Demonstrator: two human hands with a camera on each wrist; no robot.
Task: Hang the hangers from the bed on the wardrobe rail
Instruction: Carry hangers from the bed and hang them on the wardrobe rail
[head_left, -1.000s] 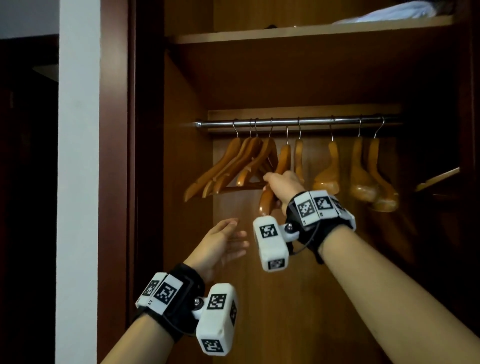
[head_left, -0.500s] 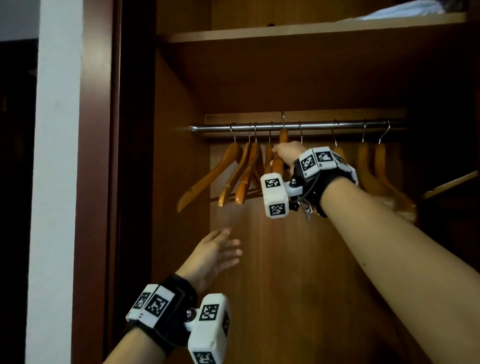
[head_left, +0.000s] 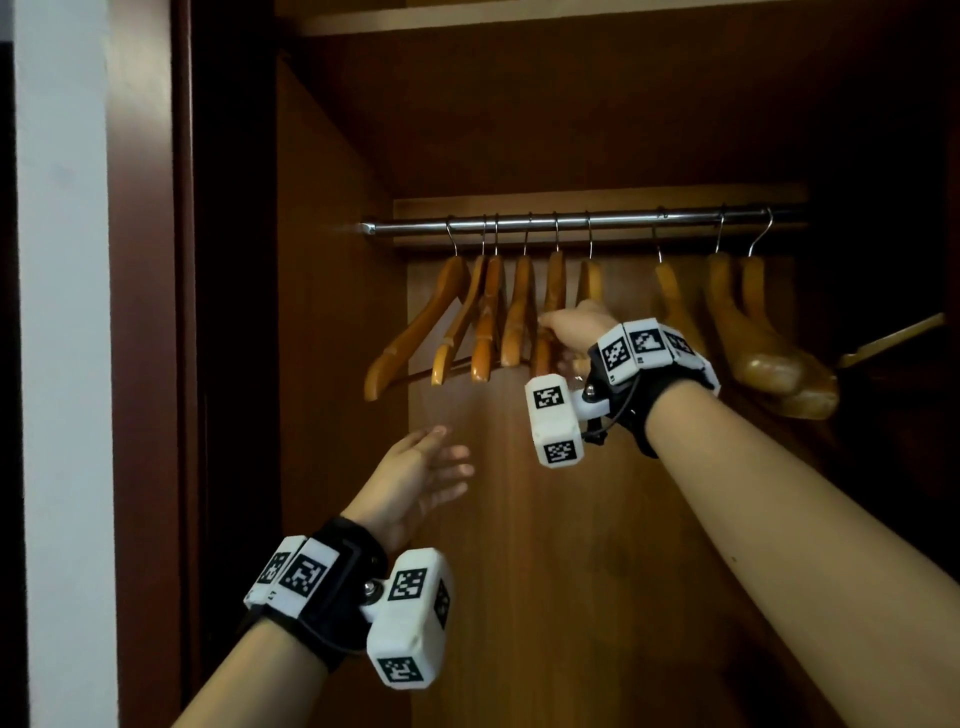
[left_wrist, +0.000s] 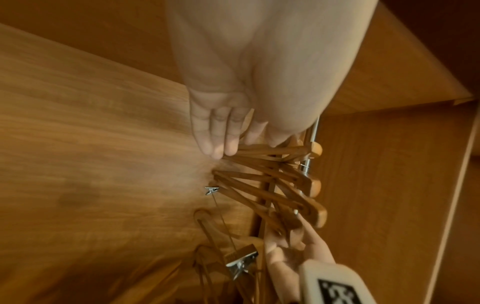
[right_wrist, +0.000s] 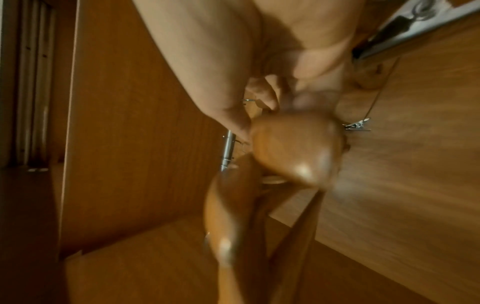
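The right hand (head_left: 571, 332) is up among the wooden hangers (head_left: 488, 317) on the wardrobe rail (head_left: 571, 226), its fingers curled round the shoulder of one hanger (head_left: 553, 291) whose hook (head_left: 556, 236) sits over the rail. That hanger hangs in the left-hand cluster, between a closely packed group nearer the rail's left end and a slimmer one just to its right. Farther toward the right end hang three more, the last two with thick, rounded shoulders (head_left: 769, 358). In the right wrist view a glossy rounded hanger end (right_wrist: 293, 148) fills the frame close to the palm, blurred, so the exact finger placement is hard to read there.

The left hand (head_left: 415, 478) hovers lower, in front of the wardrobe's back panel (head_left: 519, 571), fingers straight and loosely spread, holding nothing; in its own wrist view the fingertips (left_wrist: 215, 148) lie close to the tips of the fanned hangers.

These hangers look rigid and fairly light, with a lacquered finish that could slide in a loose grip. The neck just under the hook, or the upper shoulder, seems the best place to hold, since it keeps the hook steerable. At least one carries metal trouser clips (left_wrist: 241, 263) on a wire, which may snag neighbours. The bed is not in view, so how many remain is unknown.
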